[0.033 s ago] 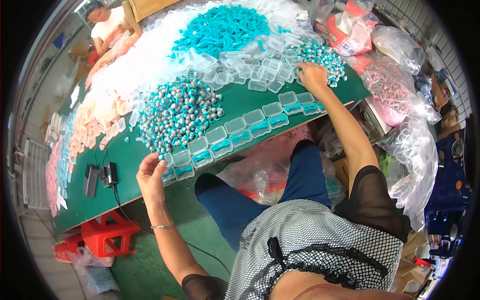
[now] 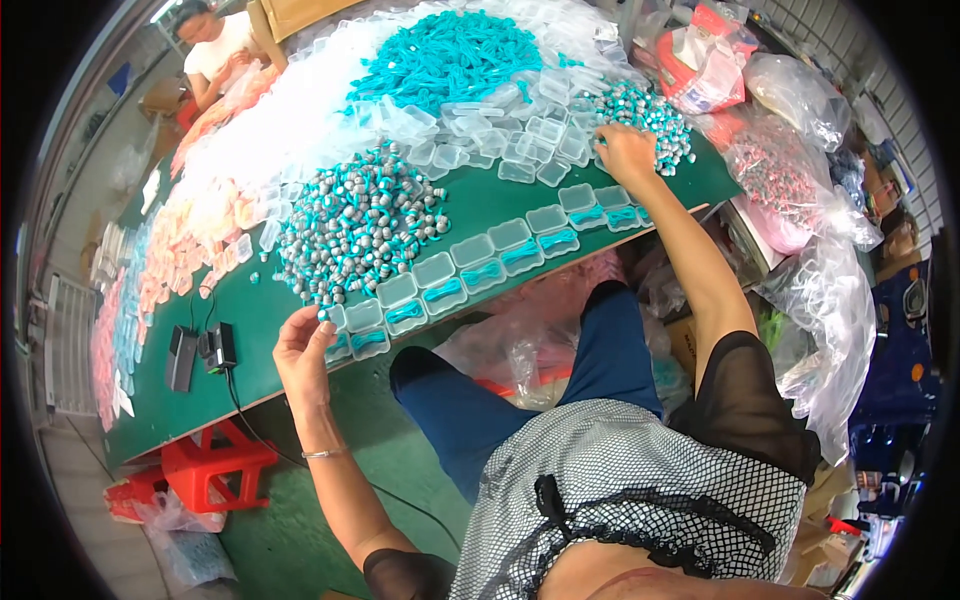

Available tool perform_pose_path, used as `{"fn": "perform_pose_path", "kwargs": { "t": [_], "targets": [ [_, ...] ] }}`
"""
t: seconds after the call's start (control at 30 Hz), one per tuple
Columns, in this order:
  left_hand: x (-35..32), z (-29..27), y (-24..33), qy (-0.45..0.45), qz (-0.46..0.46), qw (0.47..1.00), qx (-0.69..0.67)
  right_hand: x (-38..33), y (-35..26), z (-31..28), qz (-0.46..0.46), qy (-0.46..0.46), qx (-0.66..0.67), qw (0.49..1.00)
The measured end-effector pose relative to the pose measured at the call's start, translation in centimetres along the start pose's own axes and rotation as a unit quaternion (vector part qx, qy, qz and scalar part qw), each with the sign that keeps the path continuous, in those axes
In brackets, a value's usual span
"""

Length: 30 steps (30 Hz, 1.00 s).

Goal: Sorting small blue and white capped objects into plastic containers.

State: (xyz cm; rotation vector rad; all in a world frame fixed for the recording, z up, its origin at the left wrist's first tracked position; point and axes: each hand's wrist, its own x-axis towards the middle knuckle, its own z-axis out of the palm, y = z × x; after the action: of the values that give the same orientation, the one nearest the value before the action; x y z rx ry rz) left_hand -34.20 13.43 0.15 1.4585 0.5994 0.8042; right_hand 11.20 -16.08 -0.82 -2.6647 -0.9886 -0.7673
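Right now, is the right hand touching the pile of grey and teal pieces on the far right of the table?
Touching. The head view shows the right hand lying on the near edge of the small grey-and-teal pile, fingers spread into the pieces with no gap.

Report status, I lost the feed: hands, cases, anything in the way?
Left hand at the row of clear cases, near end. Right hand on the small grey-teal pile. Big pile sits behind the row; nothing blocks either hand.
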Motion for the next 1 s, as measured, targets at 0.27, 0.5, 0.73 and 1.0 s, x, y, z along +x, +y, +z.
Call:
{"fn": "perform_pose_path", "kwargs": {
  "t": [0.27, 0.5, 0.73, 1.0],
  "targets": [
    [-1.1, -1.2, -0.2, -0.006, -0.003, 1.000, -0.008, 0.2, 0.4, 1.0, -0.005, 0.010, -0.050, 0.999],
    [-1.4, -1.5, 0.6, 0.005, -0.008, 1.000, -0.003, 0.7, 1.5, 0.2, -0.004, 0.017, 0.064, 0.998],
    [-1.3, -1.8, -0.4, -0.001, 0.019, 0.999, 0.033, 0.0, -2.0, -2.6, 0.108, -0.104, 0.573, 0.806],
    [-2.4, -3.1, 0.7, 0.066, 0.036, 0.992, 0.099, -1.3, -14.8, -7.0, 0.064, -0.297, 0.713, 0.632]
  ]
}}
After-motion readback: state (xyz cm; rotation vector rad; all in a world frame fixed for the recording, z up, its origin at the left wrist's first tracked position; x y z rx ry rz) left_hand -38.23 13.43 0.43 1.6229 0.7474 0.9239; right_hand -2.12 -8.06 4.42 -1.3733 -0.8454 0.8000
